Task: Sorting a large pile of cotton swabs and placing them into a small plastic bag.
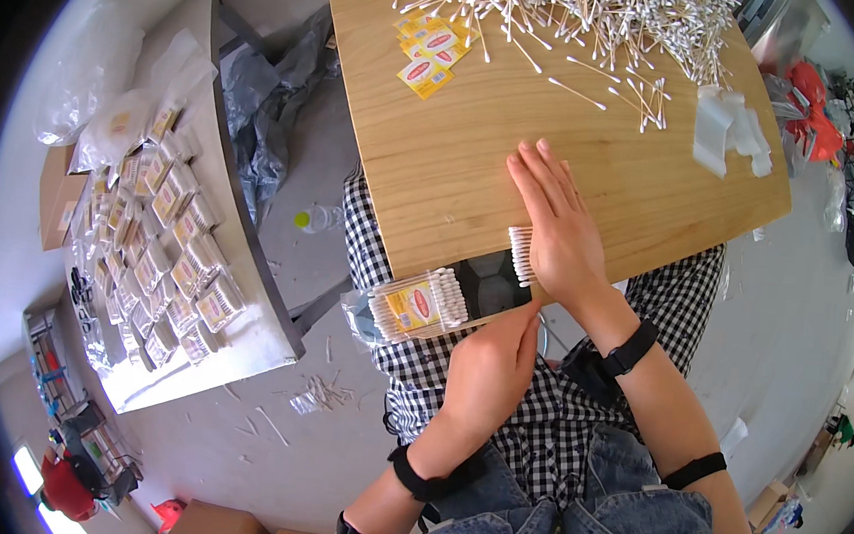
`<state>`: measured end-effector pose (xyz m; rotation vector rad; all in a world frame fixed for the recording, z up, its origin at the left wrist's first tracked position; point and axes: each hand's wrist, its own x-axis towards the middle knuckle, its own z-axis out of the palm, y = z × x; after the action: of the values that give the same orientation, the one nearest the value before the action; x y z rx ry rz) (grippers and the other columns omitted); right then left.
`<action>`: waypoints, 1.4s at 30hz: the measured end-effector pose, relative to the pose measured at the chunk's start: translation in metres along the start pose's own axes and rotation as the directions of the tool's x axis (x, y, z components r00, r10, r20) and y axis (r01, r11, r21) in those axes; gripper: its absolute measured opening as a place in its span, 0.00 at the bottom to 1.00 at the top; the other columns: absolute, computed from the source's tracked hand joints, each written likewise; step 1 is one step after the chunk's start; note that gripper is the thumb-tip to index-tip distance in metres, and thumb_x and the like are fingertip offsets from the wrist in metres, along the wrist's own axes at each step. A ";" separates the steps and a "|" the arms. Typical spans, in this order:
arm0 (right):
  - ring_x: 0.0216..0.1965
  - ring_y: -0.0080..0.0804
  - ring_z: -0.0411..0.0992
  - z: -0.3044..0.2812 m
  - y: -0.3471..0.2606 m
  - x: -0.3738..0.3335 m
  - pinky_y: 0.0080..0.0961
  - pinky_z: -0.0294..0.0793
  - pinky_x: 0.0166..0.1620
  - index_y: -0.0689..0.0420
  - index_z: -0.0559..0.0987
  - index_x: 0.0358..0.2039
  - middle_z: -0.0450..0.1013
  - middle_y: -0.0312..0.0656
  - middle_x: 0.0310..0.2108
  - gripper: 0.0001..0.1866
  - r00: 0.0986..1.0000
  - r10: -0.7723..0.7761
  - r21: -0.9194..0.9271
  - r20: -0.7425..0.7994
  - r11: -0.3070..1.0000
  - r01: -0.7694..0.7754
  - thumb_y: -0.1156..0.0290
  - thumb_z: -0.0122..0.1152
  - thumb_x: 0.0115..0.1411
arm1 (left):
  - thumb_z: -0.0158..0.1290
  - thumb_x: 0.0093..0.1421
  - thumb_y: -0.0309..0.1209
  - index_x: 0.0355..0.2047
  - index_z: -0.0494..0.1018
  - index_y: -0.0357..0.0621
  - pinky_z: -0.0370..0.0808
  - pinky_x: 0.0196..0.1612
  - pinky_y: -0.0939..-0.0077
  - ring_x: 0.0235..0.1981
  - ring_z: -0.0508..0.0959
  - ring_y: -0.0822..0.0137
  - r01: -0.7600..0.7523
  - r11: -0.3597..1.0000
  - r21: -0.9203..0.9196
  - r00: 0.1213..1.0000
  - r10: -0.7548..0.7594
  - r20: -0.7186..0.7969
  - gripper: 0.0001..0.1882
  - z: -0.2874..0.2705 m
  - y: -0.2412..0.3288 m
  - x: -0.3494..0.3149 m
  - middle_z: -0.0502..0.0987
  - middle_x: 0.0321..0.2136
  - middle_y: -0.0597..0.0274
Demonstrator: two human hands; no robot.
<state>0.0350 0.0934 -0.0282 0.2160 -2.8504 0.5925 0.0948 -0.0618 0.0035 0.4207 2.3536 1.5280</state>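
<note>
My right hand [562, 228] lies over the table's near edge, its fingers stretched out and pressed together. Beside its palm a row of cotton swabs [519, 255] shows, their white tips lined up. Just below, my left hand [489, 367] is closed, its thumb side close to the right palm; its fingertips and whatever they hold are hidden. Left of my hands, a clear pack of cotton swabs [450, 299] with a yellow label card [412, 307] lies along the table edge, over my lap. A dark hexagon-patterned surface [491, 284] shows between the pack and the row.
A big pile of loose swabs [607, 20] covers the far part of the wooden table [456, 159]. Yellow label cards [429, 51] lie at far left, clear plastic pieces [729, 130] at right. Many filled packs [173, 247] cover a side table at left. Fallen swabs [322, 395] litter the floor.
</note>
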 end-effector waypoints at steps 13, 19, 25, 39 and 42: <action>0.68 0.42 0.55 -0.002 -0.002 0.000 0.41 0.55 0.68 0.59 0.66 0.62 0.61 0.47 0.64 0.31 1.000 0.024 0.001 -0.011 1.000 -0.024 0.82 0.46 0.55 | 0.54 0.60 0.24 0.42 0.77 0.34 0.76 0.28 0.62 0.26 0.79 0.47 0.063 0.997 -0.052 0.998 -0.062 0.019 0.11 0.002 0.001 0.009 0.78 0.28 0.44; 0.69 0.41 0.52 -0.004 0.002 -0.001 0.40 0.52 0.69 0.60 0.64 0.63 0.58 0.46 0.66 0.31 1.000 0.018 -0.099 0.002 0.995 -0.017 0.80 0.48 0.55 | 0.52 0.62 0.24 0.40 0.73 0.33 0.70 0.47 0.63 0.41 0.74 0.53 0.026 0.970 0.241 0.869 0.097 -0.485 0.08 -0.066 -0.010 0.014 0.76 0.38 0.49; 0.69 0.41 0.52 0.000 -0.004 0.000 0.40 0.54 0.69 0.62 0.63 0.63 0.58 0.47 0.66 0.30 1.000 0.006 -0.060 0.020 0.998 -0.005 0.80 0.48 0.57 | 0.49 0.66 0.37 0.34 0.73 0.37 0.72 0.38 0.58 0.35 0.76 0.47 0.402 0.858 0.319 0.848 -0.218 -0.482 0.14 -0.085 -0.034 0.032 0.77 0.32 0.46; 0.68 0.44 0.54 0.016 -0.044 0.001 0.41 0.56 0.68 0.65 0.63 0.62 0.58 0.50 0.65 0.29 0.993 -0.084 -0.028 0.078 0.996 0.087 0.76 0.50 0.59 | 0.44 0.70 0.39 0.29 0.75 0.32 0.69 0.24 0.63 0.18 0.73 0.56 0.380 0.925 -0.007 0.816 -0.339 -0.468 0.22 -0.056 -0.066 0.037 0.75 0.19 0.45; 0.69 0.43 0.54 0.017 -0.045 0.000 0.41 0.56 0.68 0.65 0.63 0.62 0.58 0.50 0.65 0.30 0.991 -0.092 -0.032 0.093 0.995 0.095 0.76 0.50 0.58 | 0.44 0.70 0.38 0.29 0.75 0.30 0.68 0.24 0.65 0.18 0.70 0.61 0.355 0.930 -0.092 0.818 -0.356 -0.451 0.22 -0.055 -0.066 0.036 0.74 0.18 0.45</action>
<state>0.0400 0.0454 -0.0261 0.3780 -2.9162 0.5249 0.0339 -0.1189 -0.0390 -0.4254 2.5710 1.5703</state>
